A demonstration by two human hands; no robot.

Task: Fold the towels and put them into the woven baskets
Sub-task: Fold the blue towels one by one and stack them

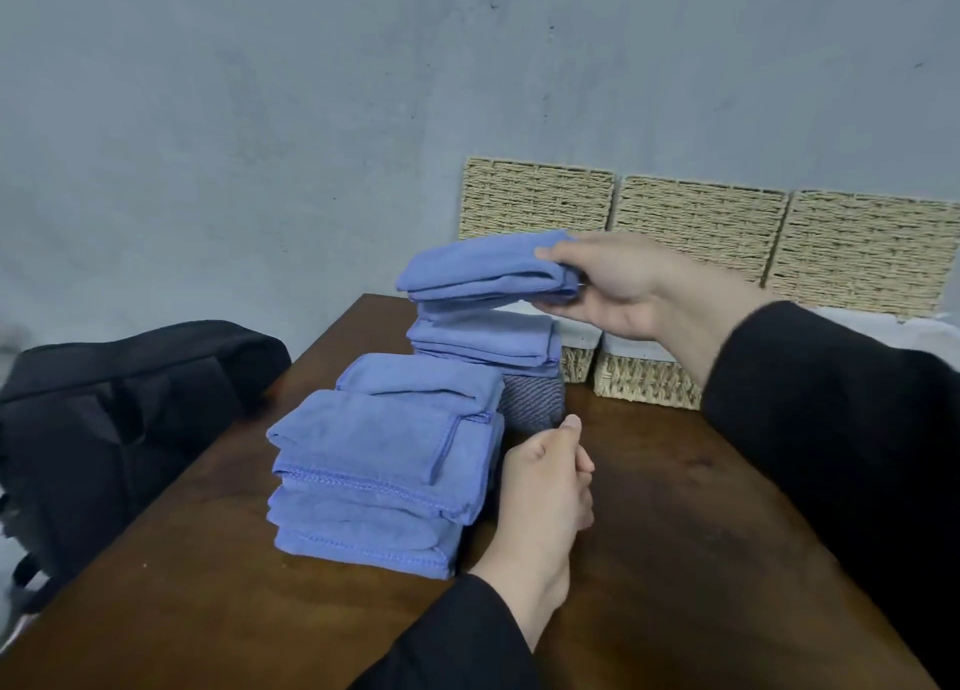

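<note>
Now my right hand (618, 289) pinches a folded blue towel (488, 265) above the far stack (483, 341), near the baskets (644, 377); my left hand (545, 476), loosely curled, holds nothing beside the near stack (379, 471).

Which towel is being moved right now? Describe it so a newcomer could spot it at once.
Start at the brown table, with woven baskets at its far edge. Two stacks of folded blue towels sit on it; look above the far stack. The held towel is the only one off the pile, pinched at its right end by the right hand.
</note>
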